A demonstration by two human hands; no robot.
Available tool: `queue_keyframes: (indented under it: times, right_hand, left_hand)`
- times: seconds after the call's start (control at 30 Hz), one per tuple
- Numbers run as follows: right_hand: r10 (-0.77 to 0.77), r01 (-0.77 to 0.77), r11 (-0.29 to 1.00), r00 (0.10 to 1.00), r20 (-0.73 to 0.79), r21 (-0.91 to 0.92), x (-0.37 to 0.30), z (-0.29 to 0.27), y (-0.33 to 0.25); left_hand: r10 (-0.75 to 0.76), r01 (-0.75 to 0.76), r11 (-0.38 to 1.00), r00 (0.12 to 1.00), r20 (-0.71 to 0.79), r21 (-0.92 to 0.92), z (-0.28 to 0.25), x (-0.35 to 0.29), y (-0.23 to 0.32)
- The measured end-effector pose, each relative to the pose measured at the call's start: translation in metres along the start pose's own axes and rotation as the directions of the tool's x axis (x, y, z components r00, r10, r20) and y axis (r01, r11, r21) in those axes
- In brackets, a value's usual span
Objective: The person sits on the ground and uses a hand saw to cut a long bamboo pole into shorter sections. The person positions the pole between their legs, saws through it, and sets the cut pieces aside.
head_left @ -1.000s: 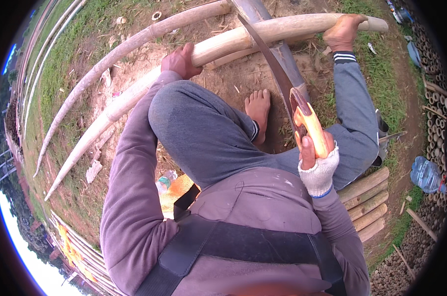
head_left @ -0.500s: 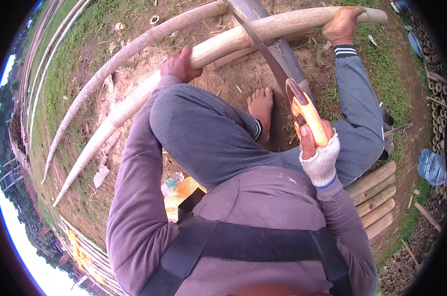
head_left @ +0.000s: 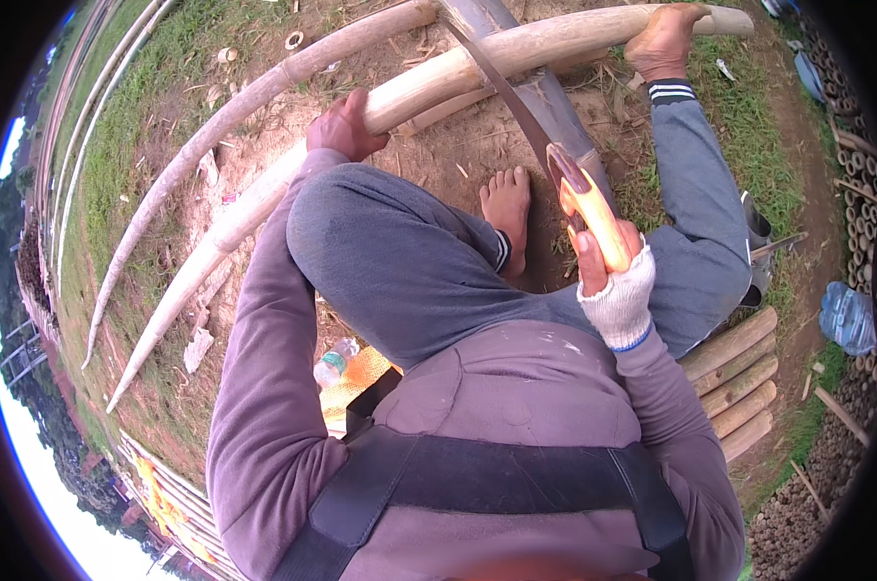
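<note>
Left hand [head_left: 347, 126]: bare, closed around the pale bamboo pole [head_left: 419, 92]; the arm is stretched forward from the lower left, sleeved in mauve-grey, with the forearm laid along the outer side of the raised left knee [head_left: 337, 208]. The wrist is set close to the pole, and the knuckles are turned upward.

Right hand [head_left: 618, 281]: wrapped around the grip of the curved saw [head_left: 596, 218] and dressed in a white knitted glove [head_left: 620, 308], blue-edged at the cuff, from which the thumb is left bare. The elbow is bent, and the forearm is pointed up and slightly leftward from the lower right.

Saw: handle in orange-yellow, marked with dark brown; blade dark, narrow and bowed, tapered to a tip beyond the pole. The pole is crossed slantwise by the blade; whether a cut has been entered cannot be told.

Bamboo pole: cream to tan, ringed at the joints, seen as an arc from lower left to upper right. It is laid across a grey pole [head_left: 566, 121] in front of the body, and is pressed near its upper right end by the right foot [head_left: 659, 46]. The left foot [head_left: 506, 203] is planted on bare soil.

Alongside, at left: a second, duller pole [head_left: 196, 140].
</note>
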State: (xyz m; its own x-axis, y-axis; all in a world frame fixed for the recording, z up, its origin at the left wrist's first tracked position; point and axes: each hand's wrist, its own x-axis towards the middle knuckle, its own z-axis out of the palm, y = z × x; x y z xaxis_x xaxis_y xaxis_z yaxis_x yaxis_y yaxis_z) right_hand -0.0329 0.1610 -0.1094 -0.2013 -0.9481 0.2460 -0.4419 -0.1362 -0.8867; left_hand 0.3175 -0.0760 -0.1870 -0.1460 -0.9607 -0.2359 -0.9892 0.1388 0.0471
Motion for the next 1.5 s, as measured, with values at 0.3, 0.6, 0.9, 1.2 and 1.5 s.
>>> queue_keyframes:
  times: [0.3, 0.6, 0.9, 1.2, 1.5]
  right_hand:
    - [-0.096, 0.077, 0.98, 0.991, -0.098, -0.183, 0.146, 0.095, 0.023]
    - [-0.012, 0.021, 0.99, 0.998, 0.063, -0.14, -0.037, -0.023, 0.004]
    - [-0.046, 0.036, 0.984, 0.997, -0.055, -0.177, 0.101, 0.086, 0.044]
    - [0.017, -0.017, 1.0, 1.0, 0.005, 0.011, -0.021, 0.008, 0.031]
    - [-0.041, 0.039, 0.996, 0.999, -0.022, -0.084, 0.054, 0.05, 0.035]
  left_hand:
    - [0.03, -0.031, 0.999, 0.999, 0.013, 0.013, -0.008, 0.012, 0.014]
    - [0.006, -0.007, 0.999, 1.0, -0.016, -0.033, -0.002, 0.005, 0.008]
    - [0.008, -0.008, 1.0, 1.0, 0.025, -0.007, -0.009, 0.007, 0.012]
    - [-0.022, 0.022, 1.0, 1.0, 0.02, 0.012, -0.006, 0.006, 0.011]
    - [-0.008, 0.008, 1.0, 1.0, -0.001, 0.016, -0.021, 0.008, 0.01]
